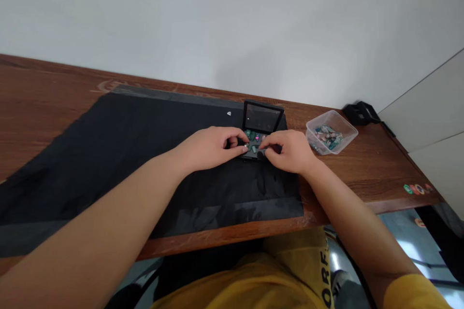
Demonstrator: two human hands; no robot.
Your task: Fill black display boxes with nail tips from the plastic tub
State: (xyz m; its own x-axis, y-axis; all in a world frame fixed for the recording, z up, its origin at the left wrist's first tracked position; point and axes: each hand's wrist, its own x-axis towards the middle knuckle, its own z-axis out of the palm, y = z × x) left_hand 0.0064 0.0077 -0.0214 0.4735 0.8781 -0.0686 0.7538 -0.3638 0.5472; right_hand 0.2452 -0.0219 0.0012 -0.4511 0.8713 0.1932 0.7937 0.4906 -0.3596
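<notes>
A small black display box [250, 157] stands with its clear-windowed lid [263, 117] tilted up at the back. Inside it lie several green stones [251, 134] and a bright pink one [257, 138]. My left hand [219, 147] reaches in from the left, thumb and forefinger closed at a small pale stone at the box's left side. On the right, my right hand [290, 149] has its fingers curled together at the box's right edge. A dark bit shows by its thumb, and what it grips is too small to make out.
A clear plastic tub [331, 131] of mixed small stones stands to the right. Behind it is a black object [360, 113] by the wall. A black mat [145, 130] covers much of the wooden table [377, 164]. A small white piece [229, 113] lies on the mat.
</notes>
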